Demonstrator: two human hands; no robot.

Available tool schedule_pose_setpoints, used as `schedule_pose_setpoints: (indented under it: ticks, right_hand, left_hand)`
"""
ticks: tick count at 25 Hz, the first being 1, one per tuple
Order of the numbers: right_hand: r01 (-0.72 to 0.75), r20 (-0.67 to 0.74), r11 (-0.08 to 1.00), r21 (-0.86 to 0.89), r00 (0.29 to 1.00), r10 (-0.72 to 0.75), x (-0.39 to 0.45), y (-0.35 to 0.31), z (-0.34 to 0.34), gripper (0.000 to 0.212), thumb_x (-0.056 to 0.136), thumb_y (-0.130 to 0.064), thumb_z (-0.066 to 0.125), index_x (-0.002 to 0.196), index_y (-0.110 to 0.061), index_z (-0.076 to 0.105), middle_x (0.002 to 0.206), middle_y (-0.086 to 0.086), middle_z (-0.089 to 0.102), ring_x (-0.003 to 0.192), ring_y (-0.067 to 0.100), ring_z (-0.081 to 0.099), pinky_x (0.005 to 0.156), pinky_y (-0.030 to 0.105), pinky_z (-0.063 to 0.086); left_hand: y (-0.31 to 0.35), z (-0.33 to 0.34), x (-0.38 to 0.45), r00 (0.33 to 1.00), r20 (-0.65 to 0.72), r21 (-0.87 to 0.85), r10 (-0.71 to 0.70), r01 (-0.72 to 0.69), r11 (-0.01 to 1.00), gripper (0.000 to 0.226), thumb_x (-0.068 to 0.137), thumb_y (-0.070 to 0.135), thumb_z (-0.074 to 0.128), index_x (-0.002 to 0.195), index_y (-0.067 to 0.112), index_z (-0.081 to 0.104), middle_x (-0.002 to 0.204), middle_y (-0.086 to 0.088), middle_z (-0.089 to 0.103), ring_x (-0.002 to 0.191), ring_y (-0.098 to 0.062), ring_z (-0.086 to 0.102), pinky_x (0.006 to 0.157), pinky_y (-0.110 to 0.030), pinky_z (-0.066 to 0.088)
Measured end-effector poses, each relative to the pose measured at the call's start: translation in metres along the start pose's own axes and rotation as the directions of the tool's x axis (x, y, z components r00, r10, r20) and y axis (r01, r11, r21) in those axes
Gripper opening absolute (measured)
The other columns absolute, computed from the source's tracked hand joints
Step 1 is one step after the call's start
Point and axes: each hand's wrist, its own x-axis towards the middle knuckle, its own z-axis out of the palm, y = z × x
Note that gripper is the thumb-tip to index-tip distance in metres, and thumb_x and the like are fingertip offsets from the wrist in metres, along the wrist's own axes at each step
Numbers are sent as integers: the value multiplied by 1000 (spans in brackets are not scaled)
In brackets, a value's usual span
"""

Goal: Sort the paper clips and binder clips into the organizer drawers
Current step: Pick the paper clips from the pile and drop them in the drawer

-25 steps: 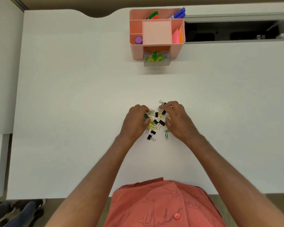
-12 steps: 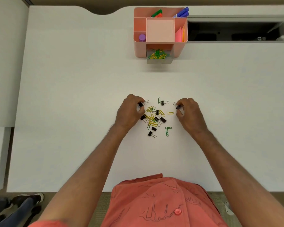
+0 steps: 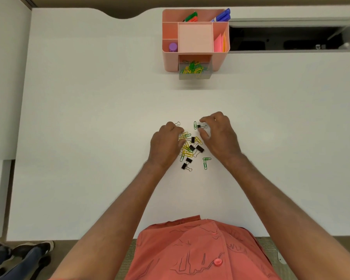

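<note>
Black binder clips [image 3: 199, 148] between both hands; no legible writing.

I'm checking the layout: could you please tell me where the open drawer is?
In the head view, the open drawer juts from the pink organizer's front, far centre of the desk, holding paper clips.

txt: none legible | labels: none | nos: none | signs: none

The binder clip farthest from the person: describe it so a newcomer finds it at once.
Start at the clip pile on the white desk. At its far edge, under the right hand fingers, lies a black binder clip. It sits apart, beside one upright green paper clip.
</note>
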Motion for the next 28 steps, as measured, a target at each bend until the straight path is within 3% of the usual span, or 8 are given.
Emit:
schedule_pose_setpoints:
  ticks: [4,11,18,23,26,28]
  right_hand:
    - [-17,53,999,-37,998,19,15,-12,8,29,92,-36,70,114,-18,65,118,3,53,110,23,50,80,38,52]
    - [-29,89,999,-37,996,32,26,-13,5,7,89,-18,67,95,-18,71,108,2,56,108,24,51,81,38,49]
    - [102,87,993,-52,991,-97,7,6,-7,6,89,-13,64,94,-16,65,101,0,58,97,23,51,77,39,47]
    - [-10,22,976,218,1000,5,-24,21,-12,20,93,-11,58,108,-24,60,97,-8,57,83,12,55,72,29,48]
    - [-90,55,980,180,995,81,-41,27,-5,26,96,-8,56,118,-19,64,105,-1,58,90,18,59,78,34,51]
    - [-113,73,983,142,992,104,-46,28,-2,27,97,-5,55,120,-14,65,110,4,59,99,23,60,83,38,52]
  left_hand:
    - [5,4,1,1000,-9,22,-26,26,999,31,93,32,69,122,22,64,119,2,60,109,-21,59,83,-36,51]
    - [12,4,11,1000,18,82,-8,7,997,10,96,24,61,102,20,67,106,2,62,100,-21,60,75,-33,45]
    - [15,5,11,998,58,116,12,-18,993,11,93,14,54,93,17,64,101,1,63,81,-26,61,71,-38,49]
    - [12,2,5,1000,27,-20,-9,10,1000,12,98,16,52,99,21,63,98,6,67,80,-22,64,70,-36,51]
    - [5,4,-7,998,-1,-201,-63,61,978,13,99,22,55,106,27,64,101,12,68,85,-10,60,71,-29,44]
    - [2,6,-16,995,23,-232,-93,95,968,18,100,24,55,113,28,66,109,12,68,90,-9,59,74,-28,43]
